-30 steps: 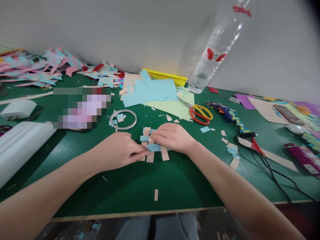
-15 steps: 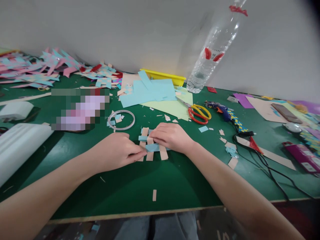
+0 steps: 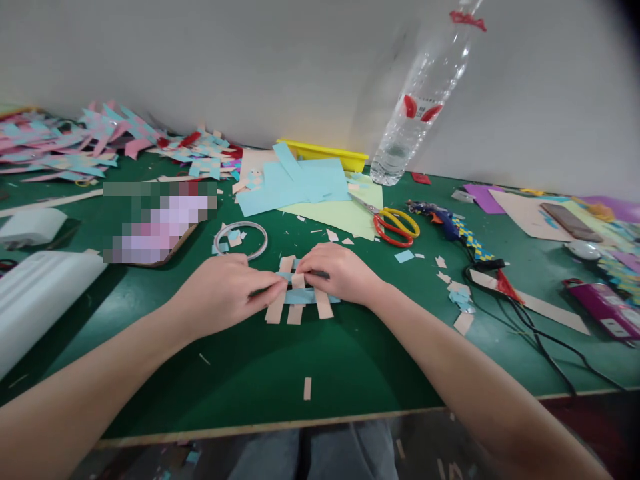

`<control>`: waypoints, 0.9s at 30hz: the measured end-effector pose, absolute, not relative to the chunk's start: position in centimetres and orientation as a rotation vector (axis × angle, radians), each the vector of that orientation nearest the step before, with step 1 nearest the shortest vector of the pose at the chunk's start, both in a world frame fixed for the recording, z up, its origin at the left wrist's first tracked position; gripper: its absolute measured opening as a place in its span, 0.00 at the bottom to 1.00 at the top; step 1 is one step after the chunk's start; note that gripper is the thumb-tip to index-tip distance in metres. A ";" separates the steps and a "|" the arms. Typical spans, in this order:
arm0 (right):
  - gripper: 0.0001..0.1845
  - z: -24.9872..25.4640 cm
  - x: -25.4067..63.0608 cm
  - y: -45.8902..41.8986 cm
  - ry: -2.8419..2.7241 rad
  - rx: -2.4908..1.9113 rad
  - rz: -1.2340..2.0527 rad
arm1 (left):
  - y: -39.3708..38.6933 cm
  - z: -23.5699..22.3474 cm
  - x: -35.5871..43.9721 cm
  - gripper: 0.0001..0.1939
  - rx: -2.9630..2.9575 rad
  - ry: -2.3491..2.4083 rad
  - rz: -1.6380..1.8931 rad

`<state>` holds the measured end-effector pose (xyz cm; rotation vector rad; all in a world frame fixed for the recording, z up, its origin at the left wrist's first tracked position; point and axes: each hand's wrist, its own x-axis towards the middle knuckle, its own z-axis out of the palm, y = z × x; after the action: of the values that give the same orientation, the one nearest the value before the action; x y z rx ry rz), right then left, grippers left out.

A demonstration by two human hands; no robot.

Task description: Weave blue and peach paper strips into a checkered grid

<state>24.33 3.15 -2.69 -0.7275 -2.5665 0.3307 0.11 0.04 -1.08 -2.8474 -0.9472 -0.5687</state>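
Peach and light blue paper strips cross over and under each other in a small woven lattice on the green table. My left hand pinches the lattice at its left side, thumb and forefinger together on a blue paper strip. From the right, my right hand has its fingertips on the upper part of the lattice, closed on the strips there; its fingers hide that corner. Loose ends of the peach strips point toward me below both hands. A single peach scrap lies nearer the table edge.
Scissors, a tape ring and blue paper sheets lie beyond my hands. A clear bottle leans at the wall. Black cables run along the right; a phone lies left.
My left hand has shifted up and slightly left along the lattice, uncovering the lower end of the left peach strip. My right hand has stayed almost in place.
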 end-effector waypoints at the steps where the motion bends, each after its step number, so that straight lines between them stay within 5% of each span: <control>1: 0.07 -2.7 24.4 3.2 -2.573 -0.716 0.312 | 0.1 -1.2 0.0 0.25 -2.784 -0.990 -0.581; 14: 0.10 -2.4 24.3 3.0 -2.595 -0.691 0.266 | 0.8 -2.6 -0.4 0.18 -2.832 -1.129 -0.398; 27: 0.19 -2.4 24.1 3.0 -2.520 -0.759 0.402 | 0.9 -2.4 -0.5 0.21 -2.906 -1.153 -0.410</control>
<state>24.14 3.00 -2.42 -0.7592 -2.5201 0.4018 -0.48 0.87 -2.40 -2.9064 -1.1526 -0.4103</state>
